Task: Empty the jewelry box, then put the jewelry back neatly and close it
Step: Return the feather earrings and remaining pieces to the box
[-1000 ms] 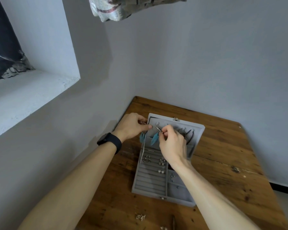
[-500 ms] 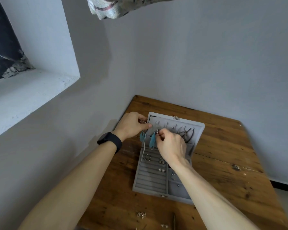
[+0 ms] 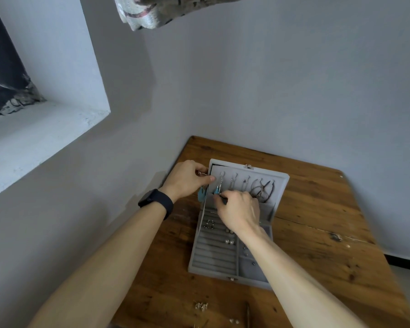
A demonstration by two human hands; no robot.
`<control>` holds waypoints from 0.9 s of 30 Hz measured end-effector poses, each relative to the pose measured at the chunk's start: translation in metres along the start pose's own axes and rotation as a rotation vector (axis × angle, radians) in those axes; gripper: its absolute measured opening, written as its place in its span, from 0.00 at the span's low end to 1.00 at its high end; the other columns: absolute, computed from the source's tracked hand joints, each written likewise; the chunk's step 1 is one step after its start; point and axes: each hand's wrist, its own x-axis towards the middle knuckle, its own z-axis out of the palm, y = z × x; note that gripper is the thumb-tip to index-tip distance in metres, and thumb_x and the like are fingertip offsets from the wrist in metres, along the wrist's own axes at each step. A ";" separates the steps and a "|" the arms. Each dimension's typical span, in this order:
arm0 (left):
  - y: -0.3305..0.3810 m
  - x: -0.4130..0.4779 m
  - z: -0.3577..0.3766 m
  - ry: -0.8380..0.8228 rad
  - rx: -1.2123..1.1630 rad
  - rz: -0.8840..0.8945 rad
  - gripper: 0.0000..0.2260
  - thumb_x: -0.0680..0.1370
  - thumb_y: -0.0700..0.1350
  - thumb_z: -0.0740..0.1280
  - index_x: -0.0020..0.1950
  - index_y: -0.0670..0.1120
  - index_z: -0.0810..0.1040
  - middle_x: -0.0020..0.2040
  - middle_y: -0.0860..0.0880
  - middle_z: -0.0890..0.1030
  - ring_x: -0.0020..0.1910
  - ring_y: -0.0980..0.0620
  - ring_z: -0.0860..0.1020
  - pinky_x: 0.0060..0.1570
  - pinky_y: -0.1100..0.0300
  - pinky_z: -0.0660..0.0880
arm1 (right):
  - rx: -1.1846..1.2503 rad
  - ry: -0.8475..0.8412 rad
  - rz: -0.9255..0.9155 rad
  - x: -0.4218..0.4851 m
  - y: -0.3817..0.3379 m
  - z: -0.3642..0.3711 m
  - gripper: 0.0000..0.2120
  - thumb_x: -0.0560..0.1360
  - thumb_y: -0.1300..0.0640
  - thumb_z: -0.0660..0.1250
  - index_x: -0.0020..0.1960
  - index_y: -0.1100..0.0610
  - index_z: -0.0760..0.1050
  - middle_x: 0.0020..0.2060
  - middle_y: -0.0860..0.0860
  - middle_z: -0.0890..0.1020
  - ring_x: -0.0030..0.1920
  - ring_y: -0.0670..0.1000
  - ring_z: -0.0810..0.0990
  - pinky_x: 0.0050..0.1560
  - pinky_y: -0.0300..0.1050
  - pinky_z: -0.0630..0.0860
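Observation:
A grey jewelry box [image 3: 213, 263] lies open on the wooden table [image 3: 317, 221], its lid [image 3: 278, 181] standing upright at the back with several pendants and necklaces hanging inside. My left hand [image 3: 186, 179] pinches the hook of a blue feather earring [image 3: 201, 194] at the lid's left edge. My right hand [image 3: 240, 213] pinches the lower end of a second blue feather earring [image 3: 216, 191], which hangs from the lid's leftmost hook. Small rings and pearl studs sit in the ring rolls of the base.
Loose small jewelry [image 3: 201, 306] and a thin dark stick [image 3: 247, 313] lie on the table near its front edge. Grey walls close in at the left and back. A window recess [image 3: 45, 129] is at the left; patterned cloth [image 3: 175, 10] hangs overhead.
My right hand has moved down from the lid's top hooks to the lid's lower part, and the second feather earring now hangs from the leftmost hook. My left hand has stayed in place.

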 end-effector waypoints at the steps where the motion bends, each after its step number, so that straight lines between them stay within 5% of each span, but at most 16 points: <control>1: -0.001 0.000 0.000 -0.001 -0.001 -0.002 0.25 0.77 0.57 0.72 0.69 0.44 0.78 0.67 0.47 0.79 0.65 0.50 0.76 0.58 0.64 0.68 | -0.011 0.017 -0.008 0.000 -0.001 0.000 0.16 0.80 0.43 0.61 0.52 0.51 0.83 0.46 0.52 0.85 0.49 0.58 0.82 0.46 0.49 0.75; 12: 0.001 0.000 0.003 0.008 0.012 0.009 0.25 0.78 0.57 0.71 0.70 0.44 0.77 0.67 0.47 0.78 0.66 0.49 0.76 0.61 0.61 0.70 | 0.037 0.158 -0.001 0.000 0.008 -0.005 0.07 0.82 0.55 0.62 0.57 0.56 0.74 0.46 0.54 0.85 0.44 0.59 0.84 0.35 0.46 0.72; 17: 0.001 -0.001 0.002 0.020 0.018 0.010 0.24 0.77 0.56 0.71 0.68 0.44 0.78 0.66 0.47 0.79 0.64 0.49 0.76 0.61 0.59 0.71 | 0.017 0.097 -0.054 0.002 0.007 -0.009 0.09 0.81 0.53 0.65 0.59 0.50 0.80 0.53 0.49 0.79 0.49 0.58 0.82 0.42 0.49 0.75; 27: 0.003 -0.001 0.000 0.014 0.020 0.007 0.24 0.77 0.56 0.72 0.68 0.44 0.78 0.66 0.47 0.79 0.64 0.49 0.76 0.59 0.62 0.70 | -0.032 0.008 -0.077 0.003 0.006 -0.009 0.11 0.80 0.51 0.63 0.58 0.53 0.79 0.45 0.56 0.85 0.49 0.59 0.83 0.49 0.50 0.77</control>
